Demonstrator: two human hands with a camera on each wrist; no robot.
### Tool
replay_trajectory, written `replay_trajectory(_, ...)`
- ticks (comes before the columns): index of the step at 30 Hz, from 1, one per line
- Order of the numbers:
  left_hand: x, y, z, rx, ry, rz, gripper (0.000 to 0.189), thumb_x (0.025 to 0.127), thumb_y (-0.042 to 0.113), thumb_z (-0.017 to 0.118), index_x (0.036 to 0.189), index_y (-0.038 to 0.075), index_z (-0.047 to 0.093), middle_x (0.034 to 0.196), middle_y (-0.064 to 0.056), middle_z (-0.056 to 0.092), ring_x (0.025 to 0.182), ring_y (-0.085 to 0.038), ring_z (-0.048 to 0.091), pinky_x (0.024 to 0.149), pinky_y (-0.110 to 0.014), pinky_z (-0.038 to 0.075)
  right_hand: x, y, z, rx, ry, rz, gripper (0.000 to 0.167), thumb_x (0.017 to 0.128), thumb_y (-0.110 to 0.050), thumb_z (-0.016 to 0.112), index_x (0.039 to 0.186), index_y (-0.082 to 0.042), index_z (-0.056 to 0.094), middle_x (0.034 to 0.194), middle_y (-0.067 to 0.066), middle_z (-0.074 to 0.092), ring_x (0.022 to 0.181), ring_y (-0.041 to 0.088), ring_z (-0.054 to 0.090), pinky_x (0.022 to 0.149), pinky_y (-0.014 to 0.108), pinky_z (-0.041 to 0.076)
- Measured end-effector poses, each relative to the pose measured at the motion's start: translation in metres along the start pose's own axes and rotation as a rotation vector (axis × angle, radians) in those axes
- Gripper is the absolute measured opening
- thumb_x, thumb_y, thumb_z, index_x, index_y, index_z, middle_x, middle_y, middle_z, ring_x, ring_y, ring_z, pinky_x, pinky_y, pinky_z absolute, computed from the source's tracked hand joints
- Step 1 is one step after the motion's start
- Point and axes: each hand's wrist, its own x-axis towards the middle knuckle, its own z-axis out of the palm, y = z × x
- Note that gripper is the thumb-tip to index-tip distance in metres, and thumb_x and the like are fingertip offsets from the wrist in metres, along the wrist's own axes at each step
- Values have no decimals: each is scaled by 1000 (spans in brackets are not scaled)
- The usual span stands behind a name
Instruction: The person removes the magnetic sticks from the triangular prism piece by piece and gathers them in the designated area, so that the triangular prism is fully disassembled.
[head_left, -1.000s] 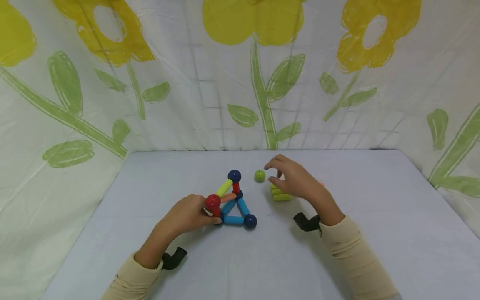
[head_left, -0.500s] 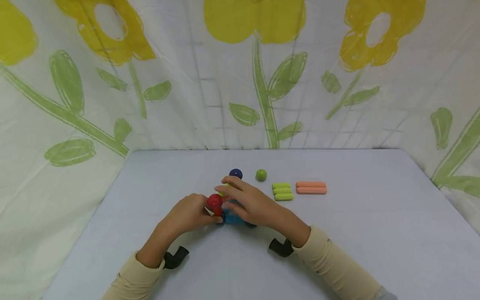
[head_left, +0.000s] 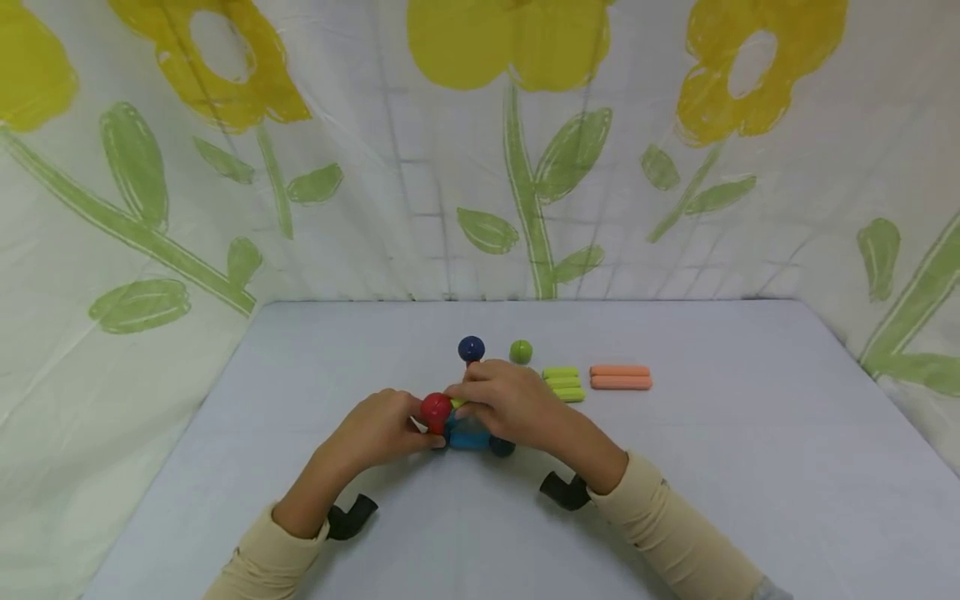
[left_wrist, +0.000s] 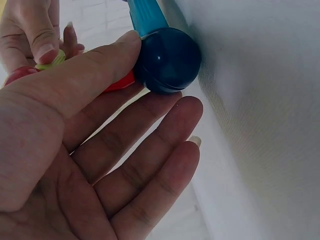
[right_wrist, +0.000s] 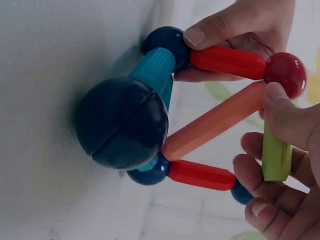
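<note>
A magnetic rod-and-ball structure stands on the table. My left hand (head_left: 382, 429) pinches its near-left corner, with the thumb on a dark blue ball (left_wrist: 167, 60). From that ball a red rod (right_wrist: 227, 62) rises to a red ball (right_wrist: 286, 75). My right hand (head_left: 510, 404) pinches a yellow-green rod (right_wrist: 276, 155) beneath the thumb, one end at the red ball and the other apart from the upper blue ball (head_left: 471, 348). An orange rod (right_wrist: 215, 122) slants from the red ball down to a rear base ball (right_wrist: 150, 170). Light blue rods (head_left: 469, 439) form the base, partly hidden by my right hand.
Right of the structure lie several yellow-green rods (head_left: 564, 384) and two orange rods (head_left: 621, 377) side by side. A loose green ball (head_left: 521, 351) sits behind my right hand. A flower-printed cloth (head_left: 420, 258) hangs along the table's back edge.
My right hand has come left from beside the loose rods and taken hold of the structure's yellow-green rod. That rod's far end has left the upper blue ball. My left hand keeps its grip.
</note>
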Motion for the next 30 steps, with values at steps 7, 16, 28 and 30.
replay_trajectory(7,0,-1,1,2,-10,-72,21,81,23,86,87,5,77,78,1,72,62,-7,60,56,-25,51,-5,7,-20,20,-206,188,25,91,-26,76,113,-15,76,89,-7,69,75,7,58,64,20,48)
replay_trajectory(16,2,0,1,-19,-17,-106,17,81,20,86,88,7,78,80,0,73,63,-8,62,57,-27,52,-20,22,-58,140,-442,489,17,94,-11,71,109,-8,65,97,-1,66,82,15,58,74,32,51)
replay_trajectory(28,3,-1,2,-23,-21,-132,21,81,22,86,92,6,78,82,0,73,65,-9,62,58,-28,52,-32,35,-54,23,-648,605,27,72,2,86,75,-12,63,73,-4,55,70,16,50,62,30,44)
replay_trajectory(30,3,-1,2,-24,-23,-130,21,81,22,86,92,6,78,81,0,73,64,-9,61,58,-28,52,-34,38,-52,10,-646,608,29,72,3,85,73,-12,60,71,-3,54,68,15,48,60,29,42)
